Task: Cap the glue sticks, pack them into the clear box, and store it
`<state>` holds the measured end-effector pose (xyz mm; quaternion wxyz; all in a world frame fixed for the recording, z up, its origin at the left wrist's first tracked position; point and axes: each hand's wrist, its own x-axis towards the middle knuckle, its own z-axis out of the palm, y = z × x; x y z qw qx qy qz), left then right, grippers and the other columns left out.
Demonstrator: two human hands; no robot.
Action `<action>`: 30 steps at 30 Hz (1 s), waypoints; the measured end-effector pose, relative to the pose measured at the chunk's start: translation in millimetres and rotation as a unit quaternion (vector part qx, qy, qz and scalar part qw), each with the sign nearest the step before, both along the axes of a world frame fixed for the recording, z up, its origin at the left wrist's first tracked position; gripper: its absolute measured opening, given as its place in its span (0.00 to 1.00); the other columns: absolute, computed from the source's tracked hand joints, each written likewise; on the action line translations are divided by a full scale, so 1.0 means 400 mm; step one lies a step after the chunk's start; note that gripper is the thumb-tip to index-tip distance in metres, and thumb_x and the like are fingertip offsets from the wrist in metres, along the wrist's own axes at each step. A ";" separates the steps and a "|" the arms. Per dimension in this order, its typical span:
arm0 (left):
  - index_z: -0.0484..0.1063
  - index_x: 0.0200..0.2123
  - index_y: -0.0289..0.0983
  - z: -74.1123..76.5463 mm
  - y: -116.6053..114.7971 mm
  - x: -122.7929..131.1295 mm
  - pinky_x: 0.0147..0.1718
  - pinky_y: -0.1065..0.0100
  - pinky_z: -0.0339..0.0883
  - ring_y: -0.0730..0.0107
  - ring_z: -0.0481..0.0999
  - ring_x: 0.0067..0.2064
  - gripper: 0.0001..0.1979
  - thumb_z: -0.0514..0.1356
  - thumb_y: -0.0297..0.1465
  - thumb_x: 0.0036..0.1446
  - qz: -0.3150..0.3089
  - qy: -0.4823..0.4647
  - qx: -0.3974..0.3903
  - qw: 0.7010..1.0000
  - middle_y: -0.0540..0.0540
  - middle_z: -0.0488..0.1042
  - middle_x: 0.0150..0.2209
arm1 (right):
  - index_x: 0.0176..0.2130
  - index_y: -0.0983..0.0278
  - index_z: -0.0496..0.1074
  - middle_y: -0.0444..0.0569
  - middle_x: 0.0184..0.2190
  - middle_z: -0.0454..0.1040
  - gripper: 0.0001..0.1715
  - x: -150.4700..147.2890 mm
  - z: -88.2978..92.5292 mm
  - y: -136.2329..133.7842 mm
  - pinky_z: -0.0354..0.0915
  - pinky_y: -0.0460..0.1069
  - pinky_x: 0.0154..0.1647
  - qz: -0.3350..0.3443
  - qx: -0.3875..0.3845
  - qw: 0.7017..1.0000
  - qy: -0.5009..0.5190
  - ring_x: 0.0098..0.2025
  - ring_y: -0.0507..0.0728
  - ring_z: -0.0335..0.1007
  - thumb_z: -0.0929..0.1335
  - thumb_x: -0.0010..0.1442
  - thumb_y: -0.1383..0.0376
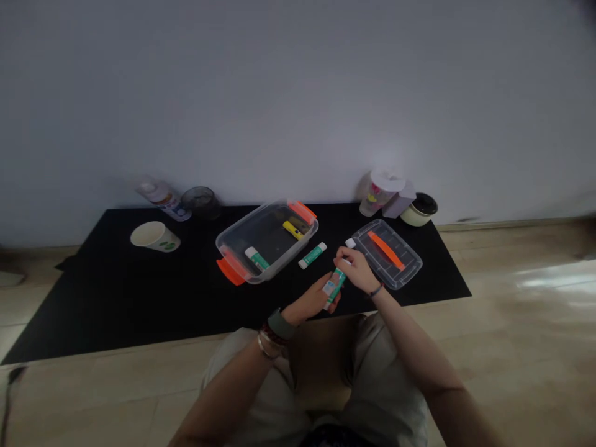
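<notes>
A green and white glue stick (334, 287) is gripped in my left hand (313, 299), tilted with its upper end towards my right hand (354, 268). The fingers of my right hand are closed at that upper end, partly covering it. Just beyond them lies a small white cap-like piece (351, 243), beside the clear lid (410, 273) with an orange handle. Another glue stick (313, 255) rests on the black table between my hands and a clear plastic box (291, 256). Inside the box are a third glue stick (257, 258) and a yellow object (293, 230), perhaps a cutter.
On the left of the black table (116, 298) are a paper cup (155, 236), a spray-type bottle (165, 198) and a dark glass bowl (201, 202). By the wall at right stand a clear cup (376, 194), a pale box (400, 200) and a black-lidded pot (419, 211).
</notes>
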<state>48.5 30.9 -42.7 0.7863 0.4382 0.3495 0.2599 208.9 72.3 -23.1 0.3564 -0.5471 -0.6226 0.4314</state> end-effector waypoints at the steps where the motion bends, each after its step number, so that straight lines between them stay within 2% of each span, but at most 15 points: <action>1: 0.63 0.37 0.37 0.012 0.004 -0.005 0.20 0.73 0.59 0.79 0.62 0.19 0.30 0.54 0.60 0.56 -0.003 -0.022 -0.008 1.000 0.56 0.65 0.22 | 0.25 0.62 0.61 0.38 0.19 0.59 0.12 -0.004 0.011 0.005 0.52 0.45 0.24 0.004 -0.001 1.000 0.021 0.22 0.49 0.54 0.65 0.55 0.58; 5: 0.65 0.37 0.37 0.060 0.028 -0.017 0.18 0.74 0.56 0.79 0.57 0.16 0.25 0.53 0.55 0.61 -0.051 -0.132 -0.093 0.986 0.56 0.62 0.21 | 0.25 0.61 0.60 0.38 0.18 0.56 0.13 -0.041 0.045 0.005 0.50 0.45 0.21 0.018 -0.004 0.995 0.099 0.20 0.48 0.51 0.66 0.54 0.57; 9: 0.67 0.36 0.36 0.095 0.048 -0.041 0.15 0.76 0.49 0.80 0.50 0.14 0.23 0.48 0.51 0.66 -0.117 -0.193 -0.195 0.955 0.57 0.57 0.17 | 0.24 0.60 0.59 0.39 0.19 0.55 0.15 -0.050 0.062 0.002 0.49 0.46 0.21 -0.031 0.065 0.990 0.125 0.20 0.49 0.49 0.67 0.53 0.56; 10: 0.67 0.35 0.36 0.098 0.043 -0.053 0.13 0.76 0.46 0.80 0.48 0.13 0.24 0.48 0.51 0.66 -0.144 -0.201 -0.217 0.944 0.57 0.56 0.16 | 0.24 0.60 0.59 0.39 0.19 0.55 0.17 -0.029 0.068 0.009 0.50 0.46 0.22 -0.063 0.095 0.985 0.127 0.20 0.49 0.49 0.67 0.54 0.54; 12: 0.68 0.34 0.37 0.092 0.015 -0.079 0.11 0.74 0.41 0.79 0.44 0.12 0.25 0.47 0.52 0.65 -0.242 -0.195 -0.255 0.916 0.57 0.53 0.14 | 0.25 0.58 0.57 0.39 0.20 0.51 0.20 0.042 0.083 0.037 0.50 0.47 0.22 -0.159 0.157 0.967 0.126 0.20 0.51 0.45 0.63 0.58 0.49; 14: 0.71 0.35 0.35 0.068 -0.024 -0.095 0.10 0.71 0.42 0.76 0.48 0.11 0.29 0.47 0.55 0.63 -0.372 -0.154 -0.266 0.876 0.55 0.56 0.13 | 0.27 0.57 0.58 0.38 0.20 0.47 0.22 0.132 0.093 0.074 0.48 0.49 0.21 -0.227 0.177 0.954 0.081 0.19 0.52 0.40 0.57 0.62 0.45; 15: 0.72 0.37 0.34 0.050 -0.040 -0.095 0.10 0.70 0.46 0.75 0.53 0.11 0.29 0.49 0.55 0.62 -0.391 -0.138 -0.251 0.875 0.53 0.60 0.15 | 0.30 0.57 0.60 0.39 0.20 0.50 0.22 0.170 0.092 0.092 0.49 0.49 0.22 -0.245 0.172 0.954 0.030 0.19 0.52 0.42 0.56 0.64 0.45; 16: 0.72 0.37 0.34 0.031 -0.051 -0.089 0.12 0.70 0.50 0.74 0.57 0.13 0.29 0.50 0.56 0.61 -0.348 -0.125 -0.220 0.903 0.52 0.62 0.16 | 0.31 0.58 0.61 0.41 0.22 0.55 0.22 0.198 0.085 0.106 0.52 0.49 0.24 -0.236 0.156 0.959 -0.036 0.21 0.53 0.48 0.56 0.64 0.45; 18: 0.69 0.39 0.34 -0.006 -0.053 -0.063 0.18 0.72 0.59 0.76 0.64 0.18 0.26 0.54 0.54 0.61 -0.174 -0.067 -0.149 0.971 0.52 0.67 0.21 | 0.34 0.60 0.64 0.43 0.25 0.64 0.19 0.212 0.053 0.122 0.58 0.49 0.28 -0.168 0.109 0.971 -0.132 0.25 0.54 0.59 0.63 0.61 0.47; 19: 0.67 0.39 0.35 -0.021 -0.044 -0.048 0.23 0.73 0.63 0.77 0.67 0.20 0.22 0.56 0.51 0.62 -0.083 -0.033 -0.124 0.988 0.52 0.68 0.23 | 0.35 0.61 0.66 0.44 0.26 0.68 0.18 0.200 0.030 0.125 0.59 0.49 0.30 -0.133 0.081 0.972 -0.174 0.27 0.54 0.63 0.67 0.59 0.49; 20: 0.65 0.39 0.36 -0.033 -0.030 -0.033 0.27 0.73 0.66 0.77 0.69 0.23 0.19 0.58 0.48 0.62 -0.003 0.000 -0.107 0.994 0.53 0.68 0.25 | 0.36 0.62 0.68 0.44 0.27 0.70 0.18 0.180 0.004 0.125 0.60 0.48 0.32 -0.090 0.043 0.967 -0.233 0.29 0.54 0.65 0.69 0.57 0.50; 22: 0.63 0.41 0.37 -0.047 0.002 -0.013 0.33 0.70 0.69 0.77 0.72 0.27 0.14 0.59 0.41 0.62 0.099 0.044 -0.085 0.991 0.53 0.69 0.28 | 0.37 0.63 0.71 0.45 0.29 0.73 0.16 0.130 -0.043 0.124 0.60 0.47 0.34 -0.019 -0.014 0.944 -0.329 0.31 0.55 0.69 0.72 0.57 0.54; 25: 0.60 0.50 0.38 -0.055 0.035 -0.009 0.41 0.65 0.71 0.72 0.76 0.33 0.16 0.60 0.34 0.61 0.147 0.068 -0.048 0.986 0.51 0.70 0.33 | 0.45 0.63 0.72 0.49 0.35 0.76 0.20 0.079 -0.081 0.124 0.60 0.47 0.35 -0.014 0.000 0.925 -0.380 0.37 0.56 0.71 0.72 0.59 0.53; 28: 0.56 0.56 0.37 -0.065 0.041 -0.018 0.48 0.59 0.70 0.65 0.78 0.39 0.24 0.60 0.31 0.60 0.136 0.108 -0.017 0.985 0.47 0.72 0.38 | 0.48 0.65 0.72 0.49 0.35 0.76 0.22 0.063 -0.077 0.113 0.61 0.46 0.36 -0.051 0.043 0.944 -0.323 0.36 0.55 0.72 0.70 0.61 0.52; 30: 0.55 0.59 0.35 -0.075 0.037 -0.020 0.51 0.56 0.69 0.61 0.78 0.44 0.27 0.60 0.32 0.59 0.115 0.141 0.021 0.983 0.43 0.73 0.42 | 0.42 0.65 0.73 0.47 0.30 0.75 0.20 0.051 -0.068 0.092 0.61 0.45 0.34 -0.020 0.032 0.966 -0.257 0.32 0.53 0.70 0.67 0.64 0.51</action>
